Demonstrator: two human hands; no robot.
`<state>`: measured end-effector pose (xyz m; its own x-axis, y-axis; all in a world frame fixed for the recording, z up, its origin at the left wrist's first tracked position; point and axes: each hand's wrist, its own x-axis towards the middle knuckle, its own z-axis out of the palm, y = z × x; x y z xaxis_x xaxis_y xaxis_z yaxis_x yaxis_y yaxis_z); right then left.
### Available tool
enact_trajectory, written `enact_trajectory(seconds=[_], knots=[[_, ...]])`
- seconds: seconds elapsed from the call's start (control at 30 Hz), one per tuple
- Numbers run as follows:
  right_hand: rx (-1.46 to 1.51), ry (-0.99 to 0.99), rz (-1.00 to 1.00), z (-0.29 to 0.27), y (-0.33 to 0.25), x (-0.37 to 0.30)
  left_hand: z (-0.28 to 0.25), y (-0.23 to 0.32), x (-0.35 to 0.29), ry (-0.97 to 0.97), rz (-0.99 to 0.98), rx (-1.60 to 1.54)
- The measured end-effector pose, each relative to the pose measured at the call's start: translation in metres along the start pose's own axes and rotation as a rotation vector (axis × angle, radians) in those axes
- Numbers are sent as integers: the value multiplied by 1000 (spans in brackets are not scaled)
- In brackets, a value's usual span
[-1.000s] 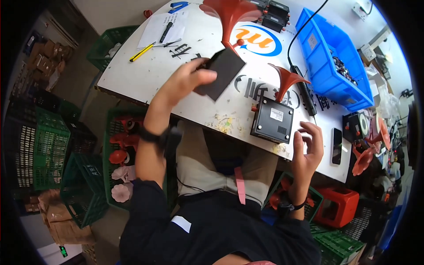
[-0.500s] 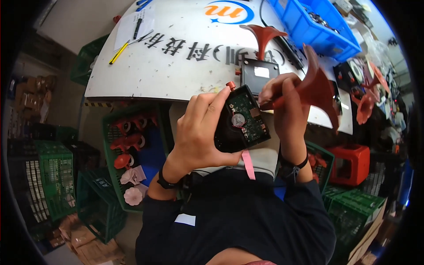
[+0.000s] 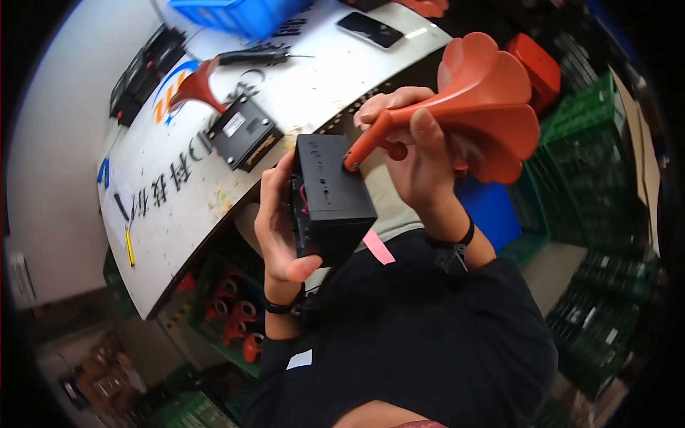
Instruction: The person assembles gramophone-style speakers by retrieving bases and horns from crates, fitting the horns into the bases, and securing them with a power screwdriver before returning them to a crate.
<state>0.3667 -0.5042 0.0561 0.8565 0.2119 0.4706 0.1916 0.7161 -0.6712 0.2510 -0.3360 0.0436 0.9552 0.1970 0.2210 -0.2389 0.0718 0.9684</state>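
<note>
My left hand [image 3: 275, 221] is closed around a black box-shaped housing [image 3: 335, 182], held tilted in front of my chest. One face of the housing has a row of small holes, and a bit of red wire shows at its side by my palm. In my right hand [image 3: 421, 160] is a red gramophone-style horn [image 3: 478, 107] with a petal-shaped flare, gripped by its bent neck. The neck's narrow end meets the housing's upper right edge; whether it is seated there I cannot tell. The circuit board inside is turned out of sight.
On the white table [image 3: 314, 89] lie another black housing [image 3: 246, 132] with its red horn [image 3: 200, 89], a dark screwdriver [image 3: 250, 57], a phone [image 3: 371, 30] and a yellow pen-like tool [image 3: 129, 246]. A blue bin [image 3: 250, 18] stands behind. Green crates [image 3: 585, 164] flank me.
My view has swung to the right. The housing has turned from its open circuit-board side to its outer holed face, and the horn's narrow end has come against its edge.
</note>
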Motion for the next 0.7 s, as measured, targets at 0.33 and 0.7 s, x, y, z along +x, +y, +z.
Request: enact_trajectory(seconds=[0.33, 0.7], knots=[[-336, 15, 109, -5, 39, -6, 6, -34, -21, 229, -167, -600], [-572, -290, 5, -50, 85, 26, 13, -55, 2, 56, 18, -727]])
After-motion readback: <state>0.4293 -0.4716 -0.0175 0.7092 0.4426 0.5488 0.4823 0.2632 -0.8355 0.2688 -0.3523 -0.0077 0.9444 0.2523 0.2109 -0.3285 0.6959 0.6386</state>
